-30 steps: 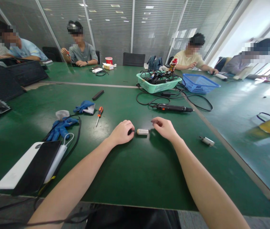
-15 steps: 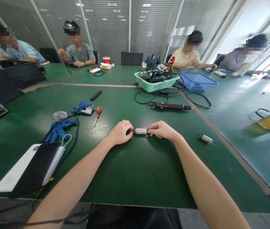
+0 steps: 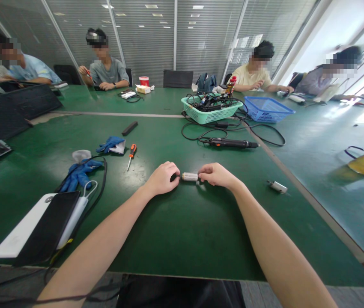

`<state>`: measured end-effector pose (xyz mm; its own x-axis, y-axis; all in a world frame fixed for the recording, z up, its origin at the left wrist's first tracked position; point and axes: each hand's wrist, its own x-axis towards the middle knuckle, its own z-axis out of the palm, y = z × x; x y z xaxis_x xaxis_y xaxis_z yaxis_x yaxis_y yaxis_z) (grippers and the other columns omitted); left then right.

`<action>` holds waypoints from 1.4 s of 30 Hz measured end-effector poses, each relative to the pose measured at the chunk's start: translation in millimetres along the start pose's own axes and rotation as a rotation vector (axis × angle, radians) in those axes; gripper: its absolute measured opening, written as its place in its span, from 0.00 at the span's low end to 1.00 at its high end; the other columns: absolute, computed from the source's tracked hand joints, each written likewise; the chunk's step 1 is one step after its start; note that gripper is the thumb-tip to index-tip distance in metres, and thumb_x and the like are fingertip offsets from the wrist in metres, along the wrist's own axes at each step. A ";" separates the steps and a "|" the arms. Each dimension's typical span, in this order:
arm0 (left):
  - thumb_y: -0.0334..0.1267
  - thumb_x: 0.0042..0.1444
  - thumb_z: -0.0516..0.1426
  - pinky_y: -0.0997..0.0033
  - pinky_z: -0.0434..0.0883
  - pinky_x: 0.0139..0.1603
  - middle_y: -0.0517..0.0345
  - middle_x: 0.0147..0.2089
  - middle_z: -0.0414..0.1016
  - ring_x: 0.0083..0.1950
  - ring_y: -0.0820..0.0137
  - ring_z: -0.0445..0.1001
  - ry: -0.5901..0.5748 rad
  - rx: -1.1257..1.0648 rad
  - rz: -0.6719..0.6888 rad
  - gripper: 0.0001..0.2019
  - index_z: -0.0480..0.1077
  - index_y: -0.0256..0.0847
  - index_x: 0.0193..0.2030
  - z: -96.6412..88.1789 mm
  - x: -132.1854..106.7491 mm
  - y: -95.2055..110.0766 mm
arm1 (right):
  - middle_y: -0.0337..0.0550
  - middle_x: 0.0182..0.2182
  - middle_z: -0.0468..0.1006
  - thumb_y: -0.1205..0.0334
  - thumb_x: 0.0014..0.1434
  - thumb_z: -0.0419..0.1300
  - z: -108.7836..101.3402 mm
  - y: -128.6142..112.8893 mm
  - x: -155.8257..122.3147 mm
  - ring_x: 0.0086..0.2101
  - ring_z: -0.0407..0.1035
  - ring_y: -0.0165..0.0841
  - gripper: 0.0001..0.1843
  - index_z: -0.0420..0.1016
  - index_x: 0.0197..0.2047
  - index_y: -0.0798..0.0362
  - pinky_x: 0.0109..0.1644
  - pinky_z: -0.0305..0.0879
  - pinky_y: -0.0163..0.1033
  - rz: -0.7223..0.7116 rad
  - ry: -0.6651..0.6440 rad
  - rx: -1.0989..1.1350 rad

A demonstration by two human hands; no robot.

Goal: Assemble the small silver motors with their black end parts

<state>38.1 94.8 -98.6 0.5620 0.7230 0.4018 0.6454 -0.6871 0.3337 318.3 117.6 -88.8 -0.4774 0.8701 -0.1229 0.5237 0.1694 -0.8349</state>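
Observation:
A small silver cylinder (image 3: 190, 176), motor-like with a brass-coloured left end, lies level between my hands just over the green table. My right hand (image 3: 216, 175) pinches its right end with thumb and fingertips. At the brass end, my left hand (image 3: 164, 177) is curled with thumb and fingers together, apparently on the thin tip; the fingers hide the exact contact. A similar silver cylinder (image 3: 278, 187) with a dark end rests on the table to the right. An orange-handled screwdriver (image 3: 132, 155) lies beyond my left hand.
Blue gloves (image 3: 78, 174), a white power bank (image 3: 73, 222) and a black phone-like slab (image 3: 49, 226) lie left. Beyond my hands is a corded black electric screwdriver (image 3: 233, 143). Behind stand a green basket (image 3: 209, 115) of tools and a blue basket (image 3: 267, 112). Several people sit around.
My right fingertips have shifted very slightly at the cylinder's right end. The left hand and the cylinder stay almost in place.

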 end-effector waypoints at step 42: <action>0.35 0.63 0.54 0.61 0.67 0.49 0.53 0.43 0.73 0.47 0.63 0.69 -0.036 0.076 0.012 0.04 0.71 0.42 0.39 2.7 1.5 1.5 | 0.41 0.39 0.80 0.55 0.56 0.68 31.3 -16.2 7.4 0.33 0.71 0.32 0.14 0.81 0.45 0.49 0.40 0.66 0.38 -0.359 0.197 -0.385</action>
<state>41.2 95.0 -99.8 0.5868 0.7181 0.3742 0.6753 -0.6890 0.2632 284.2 106.8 -92.9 -0.5516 0.7903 0.2667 0.5898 0.5957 -0.5453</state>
